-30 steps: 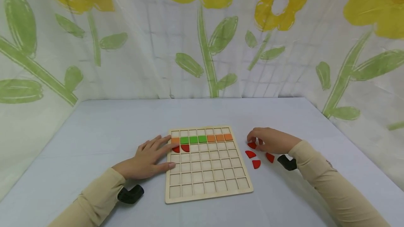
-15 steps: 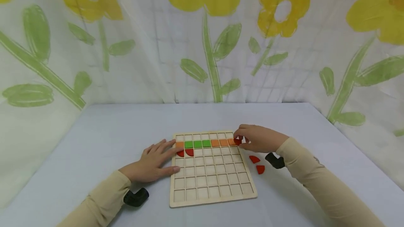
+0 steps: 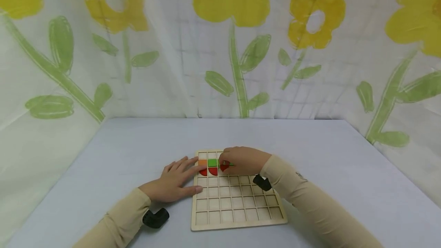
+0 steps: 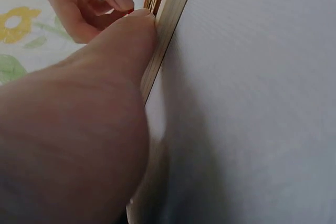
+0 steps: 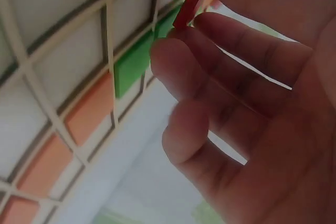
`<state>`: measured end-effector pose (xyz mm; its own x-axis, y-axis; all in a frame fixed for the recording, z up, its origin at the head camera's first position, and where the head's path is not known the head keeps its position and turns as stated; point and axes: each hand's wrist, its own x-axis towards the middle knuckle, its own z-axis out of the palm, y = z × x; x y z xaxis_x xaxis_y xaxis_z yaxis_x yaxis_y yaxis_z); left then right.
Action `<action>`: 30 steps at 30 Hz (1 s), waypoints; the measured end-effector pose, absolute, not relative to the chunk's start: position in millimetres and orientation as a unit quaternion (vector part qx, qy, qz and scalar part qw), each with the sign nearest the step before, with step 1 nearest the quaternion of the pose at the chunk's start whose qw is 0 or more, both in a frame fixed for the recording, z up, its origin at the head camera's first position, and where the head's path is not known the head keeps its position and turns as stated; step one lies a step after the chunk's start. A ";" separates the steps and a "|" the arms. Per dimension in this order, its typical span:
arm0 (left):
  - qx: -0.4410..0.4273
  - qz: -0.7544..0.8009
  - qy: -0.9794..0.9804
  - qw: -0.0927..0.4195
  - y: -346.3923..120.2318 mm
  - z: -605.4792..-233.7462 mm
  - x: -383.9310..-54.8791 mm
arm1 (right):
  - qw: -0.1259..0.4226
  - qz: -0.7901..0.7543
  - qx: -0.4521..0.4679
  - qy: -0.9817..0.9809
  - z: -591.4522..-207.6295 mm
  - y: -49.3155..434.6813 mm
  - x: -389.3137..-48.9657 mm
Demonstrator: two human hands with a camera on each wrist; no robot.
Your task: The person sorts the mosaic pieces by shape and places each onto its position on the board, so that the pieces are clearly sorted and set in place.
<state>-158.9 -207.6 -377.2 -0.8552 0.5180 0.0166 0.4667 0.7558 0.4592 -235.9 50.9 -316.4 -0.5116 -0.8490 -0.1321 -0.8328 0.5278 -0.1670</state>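
A wooden grid board (image 3: 237, 225) lies on the table, with an orange tile (image 3: 202, 162) and a green tile (image 3: 212, 162) in its second row. Two red quarter-circle pieces (image 3: 213, 171) sit in the row below, at the left. My left hand (image 3: 173, 183) rests with spread fingers on the board's left edge, its index fingertip over the first red piece. Over the third cell of that row, my right hand (image 3: 245, 160) pinches another red quarter-circle piece (image 5: 191, 2) between thumb and fingers, close over the grid. The right hand covers much of the upper rows in the head view.
More orange tiles (image 5: 89, 109) fill cells in the right wrist view. A pale cloth-covered table (image 3: 155, 133) surrounds the board, backed by a flower-printed curtain (image 3: 172, 68). Black wrist cameras (image 3: 155, 218) hang under both wrists.
My right hand has picked up a red quarter-circle piece right of the board and carried it left over the grid. The left hand keeps its place on the board; the head view has shifted slightly.
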 end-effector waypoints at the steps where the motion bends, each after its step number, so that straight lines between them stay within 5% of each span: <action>1: 0.263 0.230 0.935 0.055 -207.5 -377.3 -159.1 | 0.098 -0.038 -0.487 0.867 -318.3 49.3 -235.7; 30: 0.257 0.232 0.936 0.072 -206.0 -372.4 -158.2 | 0.099 -0.017 -0.495 0.863 -320.0 48.0 -235.3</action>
<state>-158.2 -206.0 -372.4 -0.8581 0.5133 -0.0152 0.4468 0.7609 0.4705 -235.3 48.0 -320.0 -0.4903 -0.8579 -0.1537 -0.8511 0.5093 -0.1276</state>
